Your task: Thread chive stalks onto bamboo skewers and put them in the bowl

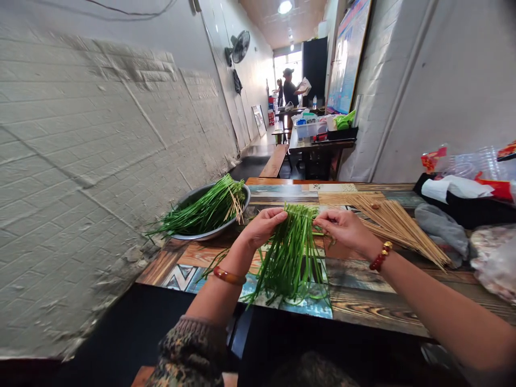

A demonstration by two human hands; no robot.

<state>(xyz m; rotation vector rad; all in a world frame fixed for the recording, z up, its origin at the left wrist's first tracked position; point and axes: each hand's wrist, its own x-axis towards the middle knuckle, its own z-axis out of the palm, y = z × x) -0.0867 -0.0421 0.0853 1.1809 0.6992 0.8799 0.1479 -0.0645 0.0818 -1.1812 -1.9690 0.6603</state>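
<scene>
Green garlic chives point(296, 252) hang in a row between my two hands, their cut ends level at the top and their leaves draping down onto the table. At the left end of the row, my left hand point(264, 224) is closed, thumb and fingers pinching the chives. My right hand point(342, 226) is closed too, its fingertips pinched at the row's right edge; whether a thin skewer lies in the pinch cannot be made out. Left of my hands, a metal bowl point(209, 234) holds a heap of chives point(201, 207) with several threaded skewers point(236, 205) on top.
Loose bamboo skewers point(403, 226) fan out on the patterned table point(363, 301) at right. Beyond them lie a grey plastic bag point(441, 228) and a clear bag point(494, 258) of pale contents. A brick-pattern wall point(80, 177) borders the left. Two people stand far back.
</scene>
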